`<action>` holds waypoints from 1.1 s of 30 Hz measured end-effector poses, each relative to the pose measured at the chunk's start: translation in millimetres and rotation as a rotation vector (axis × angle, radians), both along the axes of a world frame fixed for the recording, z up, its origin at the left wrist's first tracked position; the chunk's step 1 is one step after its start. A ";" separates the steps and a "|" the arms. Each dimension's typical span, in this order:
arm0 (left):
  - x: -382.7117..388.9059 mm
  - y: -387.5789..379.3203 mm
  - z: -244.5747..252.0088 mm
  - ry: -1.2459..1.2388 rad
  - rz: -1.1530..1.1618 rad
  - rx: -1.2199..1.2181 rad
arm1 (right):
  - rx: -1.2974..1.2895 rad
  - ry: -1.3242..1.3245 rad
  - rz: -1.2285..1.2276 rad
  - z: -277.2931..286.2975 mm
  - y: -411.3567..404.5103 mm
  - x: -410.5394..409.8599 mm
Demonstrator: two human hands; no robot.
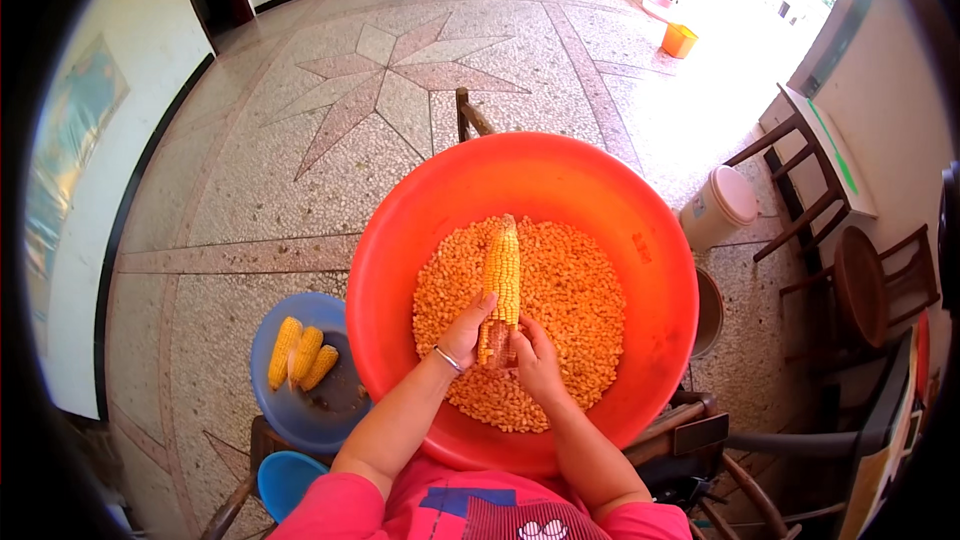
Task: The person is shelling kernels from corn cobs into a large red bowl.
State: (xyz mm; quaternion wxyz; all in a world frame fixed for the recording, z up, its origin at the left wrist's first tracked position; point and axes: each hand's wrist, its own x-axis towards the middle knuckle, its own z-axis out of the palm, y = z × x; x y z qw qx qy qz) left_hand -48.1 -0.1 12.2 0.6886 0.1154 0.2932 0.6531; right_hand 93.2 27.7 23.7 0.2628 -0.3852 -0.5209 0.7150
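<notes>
A large red plastic basin (637, 210) stands before me, with a thick layer of loose yellow corn kernels (577, 292) in it. Over the kernels I hold a corn cob (504, 270), its tip pointing away from me. Its far part still bears full rows of kernels, while a bare pinkish patch shows on the near end. My left hand (463, 334), with a silver bangle at the wrist, is closed around the cob's left side. The fingers of my right hand (536, 360) touch the near right side, at the edge of the bare patch.
Left of the basin, a blue basin (274, 397) holds three corn cobs (301, 352). A smaller light-blue bowl (285, 484) is nearer me. To the right are a lidded white bucket (716, 210), another bucket (707, 315), a wooden chair (861, 286) and a table (825, 157).
</notes>
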 end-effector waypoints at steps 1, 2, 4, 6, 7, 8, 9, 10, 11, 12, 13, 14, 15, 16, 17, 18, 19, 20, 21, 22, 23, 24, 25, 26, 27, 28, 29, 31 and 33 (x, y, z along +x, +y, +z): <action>-0.3 0.2 -0.9 -0.018 -0.004 -0.024 | 0.051 -0.006 -0.028 1.7 -0.4 -1.2; -1.6 -1.0 -1.3 -0.013 -0.006 -0.024 | 0.103 -0.012 -0.058 2.6 -0.7 -2.1; 2.5 1.5 11.8 -0.014 -0.055 -0.057 | 0.162 -0.041 -0.133 -13.7 11.4 2.4; 1.5 -1.5 13.7 0.000 -0.148 -0.035 | 0.107 -0.034 -0.211 -5.7 18.5 3.2; 2.9 -2.5 16.3 0.006 -0.241 -0.009 | 0.107 -0.033 -0.224 0.2 25.1 6.7; 7.6 -2.5 20.4 0.059 -0.269 -0.083 | -0.193 0.143 -0.133 4.2 32.1 12.5; 12.8 -3.5 23.9 0.064 -0.281 -0.083 | -0.490 0.323 -0.033 9.9 36.1 14.4; 17.8 -3.3 25.5 0.032 -0.291 -0.124 | -0.610 0.344 -0.117 26.5 33.1 7.8; 20.4 -4.2 25.5 0.002 -0.300 -0.165 | -0.607 0.351 -0.126 32.5 35.6 6.9; 21.4 -3.1 26.4 -0.167 -0.322 -0.095 | -0.618 0.349 -0.114 37.5 38.8 8.1; 21.6 -1.6 28.5 -0.162 -0.335 -0.094 | -0.629 0.347 -0.101 40.0 41.2 10.2; 22.4 -1.4 31.7 -0.245 -0.364 -0.034 | -0.653 0.398 -0.044 28.3 49.9 13.5; 24.1 -1.9 37.8 -0.331 -0.389 0.023 | -0.652 0.402 -0.050 30.4 52.4 13.5; 25.4 -1.3 42.9 -0.395 -0.367 0.012 | -0.702 0.403 -0.036 33.5 56.5 12.1; 24.6 -0.7 42.0 -0.394 -0.371 0.010 | -0.753 0.404 -0.021 36.6 58.9 10.6; 23.6 -0.1 40.6 -0.352 -0.361 0.024 | -0.737 0.378 -0.056 41.0 58.0 8.1; 22.5 0.3 38.7 -0.310 -0.350 0.037 | -0.739 0.379 -0.053 40.9 58.2 7.4; 21.8 0.4 36.1 -0.309 -0.347 0.035 | -0.701 0.345 -0.042 39.9 58.4 7.2; 21.2 -0.4 32.7 -0.312 -0.365 0.010 | -0.665 0.313 -0.031 39.2 58.6 6.8; 20.6 -0.9 28.5 -0.314 -0.382 -0.017 | -0.657 0.286 -0.024 39.7 59.0 6.7; 19.8 -0.6 22.7 -0.312 -0.380 -0.023 | -0.663 0.289 -0.023 35.4 60.1 5.1; 18.1 -0.6 15.6 -0.305 -0.367 -0.043 | -0.674 0.295 -0.030 29.8 60.1 2.5; 16.7 -0.5 8.2 -0.299 -0.355 -0.065 | -0.686 0.303 -0.037 25.4 59.2 0.6; 16.7 -0.1 0.9 -0.199 -0.364 -0.088 | -0.694 0.309 -0.037 21.9 57.5 -0.8; 19.3 -0.2 -1.1 -0.195 -0.366 -0.097 | -0.696 0.327 -0.027 19.4 57.0 -2.2; 22.5 -0.5 -2.3 -0.074 -0.340 -0.119 | -0.697 0.346 -0.018 16.5 56.6 -2.8; 24.2 0.3 -2.3 0.047 -0.314 -0.141 | -0.704 0.353 -0.020 7.6 57.5 -3.0; 26.5 2.4 -1.1 0.009 -0.316 -0.193 | -0.665 0.361 0.009 -5.0 58.6 -1.6; 26.1 3.1 -3.6 0.147 -0.323 -0.184 | -0.681 0.331 -0.018 -4.3 60.3 -6.1</action>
